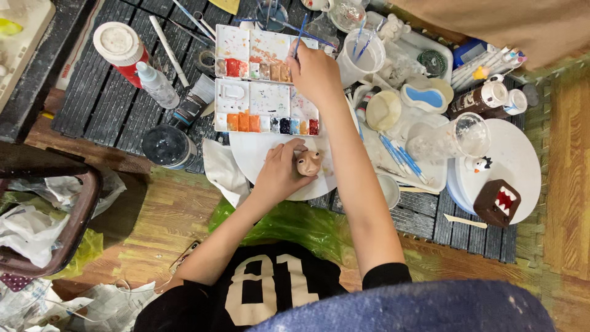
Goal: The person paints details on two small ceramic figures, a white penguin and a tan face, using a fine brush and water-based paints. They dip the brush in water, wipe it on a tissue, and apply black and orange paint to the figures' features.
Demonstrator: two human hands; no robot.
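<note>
- L hand (279, 175) curled round a small tan clay figurine (309, 163); fingers (289, 147) pinched it from the side, thumb under, figurine sticking out just past the fingertips.
- Figurine sat over a round white plate (246, 157), which lay beneath the L fingers.
- R hand (314, 72) reached further away, arm crossing just beside the figurine; fingers pressed together on a thin blue-handled brush (300, 34), handle sticking up past the knuckles.
- Brush tip hidden by the R fingers; it met the white paint palette (267, 80) near the orange/tan wells.
- Palette's lower row of wells (orange, dark, red) lay between the two sets of fingers.
- White cup (362, 58) w/ more brushes stood just beside the R fingers.
- Brown box-shaped figure w/ red toothed mouth (498, 203) and a small penguin figure (478, 163) stood well apart from both hands, on another white disc.
- Everything rested on a dark slatted counter (110, 104).
</note>
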